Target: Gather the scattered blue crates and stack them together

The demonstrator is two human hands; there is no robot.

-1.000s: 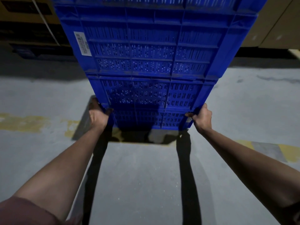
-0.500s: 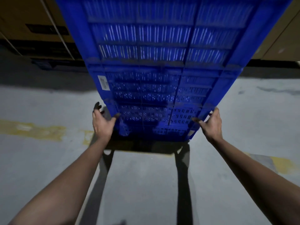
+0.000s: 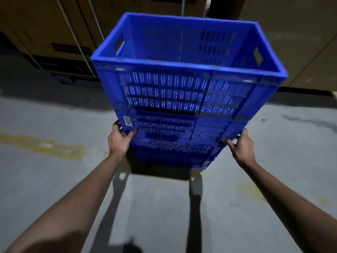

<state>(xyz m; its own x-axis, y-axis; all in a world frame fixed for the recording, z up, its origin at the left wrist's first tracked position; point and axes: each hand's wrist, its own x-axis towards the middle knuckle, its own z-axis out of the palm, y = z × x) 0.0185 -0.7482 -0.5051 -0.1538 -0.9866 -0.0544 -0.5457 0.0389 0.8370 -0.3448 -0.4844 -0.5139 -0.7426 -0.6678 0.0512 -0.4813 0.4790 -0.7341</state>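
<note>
A stack of blue slotted crates stands on the grey floor in front of me, the top crate open upward and empty inside. My left hand grips the stack's left near corner low down, fingers curled round the edge. On the right near corner, my right hand holds the edge of a lower crate with its fingers behind it. The bottom of the stack is in shadow.
Large brown cardboard boxes with white straps stand behind the stack, and more boxes are at the right. The concrete floor has worn yellow line marks. My shadow falls toward the stack.
The view has pulled back and tilted so the top crate's open rim now shows. Both hands moved slightly up the corners and grip again after loosening.
</note>
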